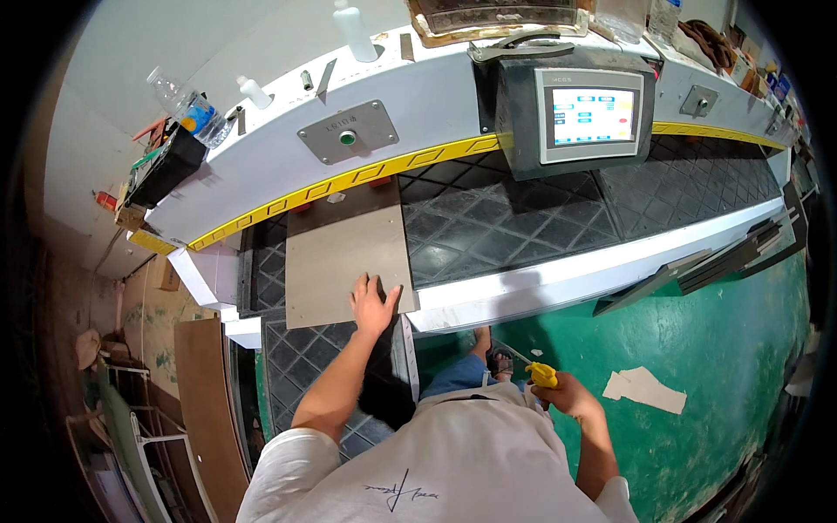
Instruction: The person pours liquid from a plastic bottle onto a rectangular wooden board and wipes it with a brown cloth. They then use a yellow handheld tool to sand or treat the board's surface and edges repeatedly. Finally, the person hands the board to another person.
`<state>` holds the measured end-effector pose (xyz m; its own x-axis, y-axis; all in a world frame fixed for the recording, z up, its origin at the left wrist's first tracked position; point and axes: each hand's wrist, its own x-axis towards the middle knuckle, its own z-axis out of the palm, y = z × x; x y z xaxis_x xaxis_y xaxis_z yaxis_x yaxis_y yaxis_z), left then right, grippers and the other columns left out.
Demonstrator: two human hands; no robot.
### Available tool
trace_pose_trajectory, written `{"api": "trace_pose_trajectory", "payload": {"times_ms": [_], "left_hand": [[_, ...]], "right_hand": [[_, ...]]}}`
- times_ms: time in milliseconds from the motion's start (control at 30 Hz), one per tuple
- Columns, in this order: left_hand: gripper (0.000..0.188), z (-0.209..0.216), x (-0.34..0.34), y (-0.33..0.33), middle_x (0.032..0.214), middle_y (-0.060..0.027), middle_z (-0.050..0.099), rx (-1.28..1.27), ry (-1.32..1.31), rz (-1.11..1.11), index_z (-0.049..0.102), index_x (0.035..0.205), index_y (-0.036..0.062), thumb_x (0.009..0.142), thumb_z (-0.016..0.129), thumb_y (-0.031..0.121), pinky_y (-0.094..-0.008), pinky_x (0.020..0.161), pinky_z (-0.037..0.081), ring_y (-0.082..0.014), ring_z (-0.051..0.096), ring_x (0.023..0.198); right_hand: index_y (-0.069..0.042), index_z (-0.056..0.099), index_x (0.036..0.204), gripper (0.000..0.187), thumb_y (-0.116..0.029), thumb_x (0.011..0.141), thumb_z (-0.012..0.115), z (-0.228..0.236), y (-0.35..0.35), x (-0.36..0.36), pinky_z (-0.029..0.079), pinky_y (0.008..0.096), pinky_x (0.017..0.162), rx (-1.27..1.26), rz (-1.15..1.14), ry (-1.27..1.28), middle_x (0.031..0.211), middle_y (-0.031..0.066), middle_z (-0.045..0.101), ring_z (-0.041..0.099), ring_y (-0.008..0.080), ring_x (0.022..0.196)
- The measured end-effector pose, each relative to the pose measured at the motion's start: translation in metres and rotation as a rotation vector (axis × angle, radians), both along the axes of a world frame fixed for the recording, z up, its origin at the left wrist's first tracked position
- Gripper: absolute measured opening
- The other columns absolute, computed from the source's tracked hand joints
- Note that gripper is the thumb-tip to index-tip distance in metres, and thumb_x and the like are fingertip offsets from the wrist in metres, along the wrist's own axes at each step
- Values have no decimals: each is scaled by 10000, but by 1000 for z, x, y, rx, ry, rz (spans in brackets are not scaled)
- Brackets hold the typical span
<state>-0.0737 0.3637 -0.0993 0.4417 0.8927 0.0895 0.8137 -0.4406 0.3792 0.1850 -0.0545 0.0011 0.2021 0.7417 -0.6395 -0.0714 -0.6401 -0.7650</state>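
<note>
A flat grey-brown board (pixel 344 253) lies on the black ribbed bed of a machine, its far end under the yellow-edged beam. On the board's near right corner rests my left hand (pixel 373 309), palm down with fingers spread. A pale patch (pixel 336 198) shows near the board's far end. Low at my right side, away from the machine, my right hand (pixel 571 395) is wrapped round a yellow air blow gun (pixel 542 375). Its thin metal nozzle points forward and to the left.
A touch-screen panel (pixel 595 116) juts from the white beam (pixel 445 96). A green push button (pixel 348 138) sits on a metal plate. Bottles, including a clear one (pixel 192 109), stand along the top. Dark panels (pixel 732 257) lean at the right. A torn cardboard piece (pixel 645 390) lies on the green floor.
</note>
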Motion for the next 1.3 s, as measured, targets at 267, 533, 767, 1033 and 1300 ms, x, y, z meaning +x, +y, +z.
{"api": "trace_pose_trajectory", "payload": {"times_ms": [267, 533, 767, 1033, 1300], "left_hand": [[847, 12, 80, 72, 1616, -268, 341, -81, 195, -78, 472, 1498, 75, 868, 730, 579, -564, 1207, 297, -546, 257, 1490], [888, 22, 139, 124, 1654, -170, 278, -249, 433, 57, 394, 1554, 216, 815, 790, 508, -574, 1184, 352, -530, 235, 1501], [922, 8, 145, 123, 1710, -135, 171, -270, 319, 148, 386, 1534, 167, 776, 844, 426, -691, 1201, 214, -443, 119, 1570], [919, 8, 111, 78, 1705, -179, 184, -302, 161, -119, 424, 1491, 64, 716, 870, 274, -711, 1221, 63, -391, 79, 1596], [698, 39, 27, -43, 1714, -184, 186, -355, 120, -646, 492, 1335, 80, 714, 806, 126, -703, 1222, 104, -418, 115, 1588]], "right_hand": [[18, 684, 1085, 191, -126, 965, 717, 11, -22, -3, 526, 296, 643, 3, -100, 182, 789, 36, 675, 657, 129, 693], [-11, 450, 1424, 496, -94, 957, 597, 33, -28, -22, 604, 429, 783, 92, -589, 639, 1103, 196, 724, 720, 332, 1025], [-57, 416, 1513, 711, -372, 924, 658, -51, -55, -69, 472, 577, 1077, 445, -902, 1073, 1442, 257, 539, 516, 439, 1353], [-91, 432, 1528, 626, -472, 1047, 558, -21, 0, -48, 532, 355, 917, 299, -435, 805, 1214, 148, 628, 643, 282, 1118], [-66, 354, 1592, 592, -351, 1097, 508, 15, 45, -24, 529, 358, 838, 230, 56, -219, 1047, 132, 686, 667, 221, 924]]}}
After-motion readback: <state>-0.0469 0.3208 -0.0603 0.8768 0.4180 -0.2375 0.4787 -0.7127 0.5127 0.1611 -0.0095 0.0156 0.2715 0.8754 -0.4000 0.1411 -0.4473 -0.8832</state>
